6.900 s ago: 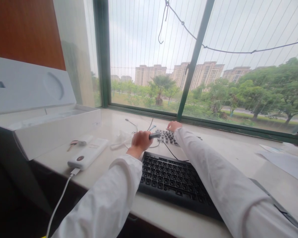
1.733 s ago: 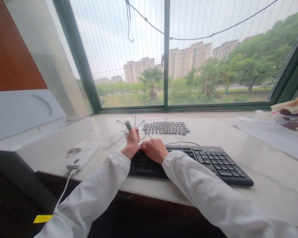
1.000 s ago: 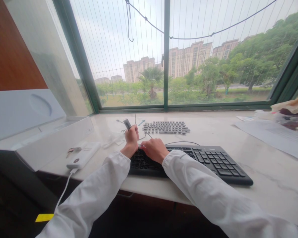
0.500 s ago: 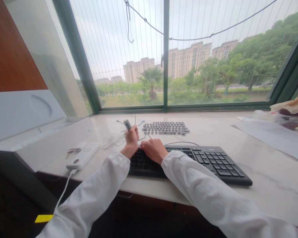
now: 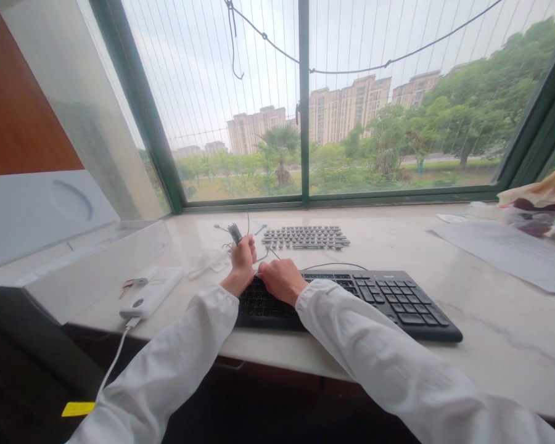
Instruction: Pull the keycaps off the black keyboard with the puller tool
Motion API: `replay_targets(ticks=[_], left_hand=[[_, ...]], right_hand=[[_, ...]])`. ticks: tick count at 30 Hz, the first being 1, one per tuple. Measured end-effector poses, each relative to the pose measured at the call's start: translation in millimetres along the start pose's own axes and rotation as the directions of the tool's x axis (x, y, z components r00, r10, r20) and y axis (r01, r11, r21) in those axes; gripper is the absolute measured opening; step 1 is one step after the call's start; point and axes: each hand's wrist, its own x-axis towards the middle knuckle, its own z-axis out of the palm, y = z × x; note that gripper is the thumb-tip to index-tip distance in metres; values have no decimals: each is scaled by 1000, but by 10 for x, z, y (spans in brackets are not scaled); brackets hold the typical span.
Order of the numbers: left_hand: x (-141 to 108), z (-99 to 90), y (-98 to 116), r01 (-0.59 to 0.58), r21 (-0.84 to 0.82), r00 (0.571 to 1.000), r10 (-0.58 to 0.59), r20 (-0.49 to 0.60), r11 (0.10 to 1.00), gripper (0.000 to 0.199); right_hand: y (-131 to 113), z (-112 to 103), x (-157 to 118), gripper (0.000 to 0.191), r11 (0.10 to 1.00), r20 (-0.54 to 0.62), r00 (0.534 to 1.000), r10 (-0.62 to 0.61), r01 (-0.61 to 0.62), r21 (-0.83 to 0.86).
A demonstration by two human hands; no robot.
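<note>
A black keyboard [image 5: 411,302] lies at the front of the white table, with keycaps on its right part and bare key sockets [image 5: 259,305] at its left. My left hand [image 5: 243,256] is closed around a dark grey, bundle-like thing [image 5: 235,233], whose end sticks up above the fist; its kind is unclear. My right hand [image 5: 282,279] rests low over the keyboard's left half, fingers pinched together near its back edge, beside my left wrist. What those fingertips hold, if anything, is hidden. Loose keycaps [image 5: 305,238] lie in rows behind the keyboard.
At left are a white power bank [image 5: 152,293] with a cable, keys [image 5: 132,283] and an open white box [image 5: 50,280]. Clear plastic [image 5: 208,264] and a small blue item [image 5: 261,229] lie near my left hand. Paper sheets [image 5: 513,253] are at right.
The whole view has shifted slightly, so things appear a little further left. Both hands keep nearly the same pose at the keyboard.
</note>
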Motion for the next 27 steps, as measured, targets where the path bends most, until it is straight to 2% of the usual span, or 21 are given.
replay_targets(ticks=[9, 17, 20, 27], left_hand=[[-34, 16, 24, -7, 74, 999, 10, -44, 997, 23], [-159, 76, -44, -128, 82, 990, 132, -44, 988, 26], [-188, 93, -44, -99, 55, 993, 102, -57, 994, 25], [-171, 60, 23, 64, -65, 992, -71, -108, 996, 26]], right_hand=[[14, 20, 1, 34, 1000, -33, 999, -26, 26, 2], [13, -17, -18, 24, 999, -21, 999, -36, 37, 24], [17, -13, -13, 24, 999, -23, 999, -31, 32, 33], [20, 17, -9, 25, 998, -52, 999, -8, 11, 54]])
